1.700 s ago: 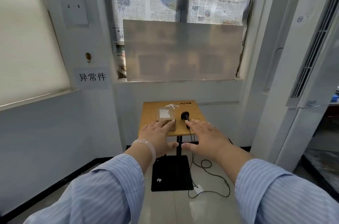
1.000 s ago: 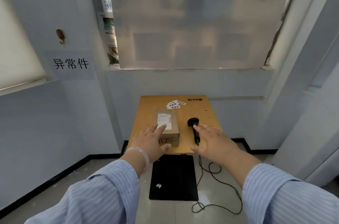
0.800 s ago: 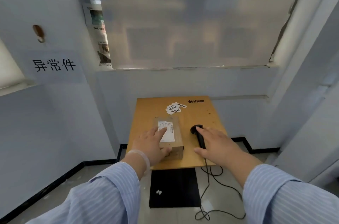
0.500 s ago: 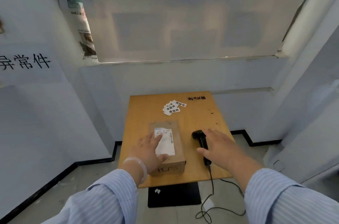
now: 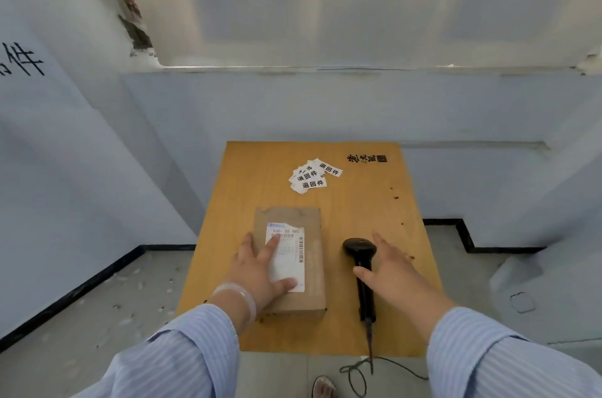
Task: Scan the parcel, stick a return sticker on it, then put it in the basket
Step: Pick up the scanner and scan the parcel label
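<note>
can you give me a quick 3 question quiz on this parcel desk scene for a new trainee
1. True or false: the left hand rests flat on the parcel.
2. What lies at the far side of the table? A) a basket B) a pile of return stickers C) a tape roll
3. Fill in: the right hand reaches over the black ____, its fingers not yet closed round the handle.

Key
1. True; fingers spread over its white shipping label.
2. B
3. scanner
</note>
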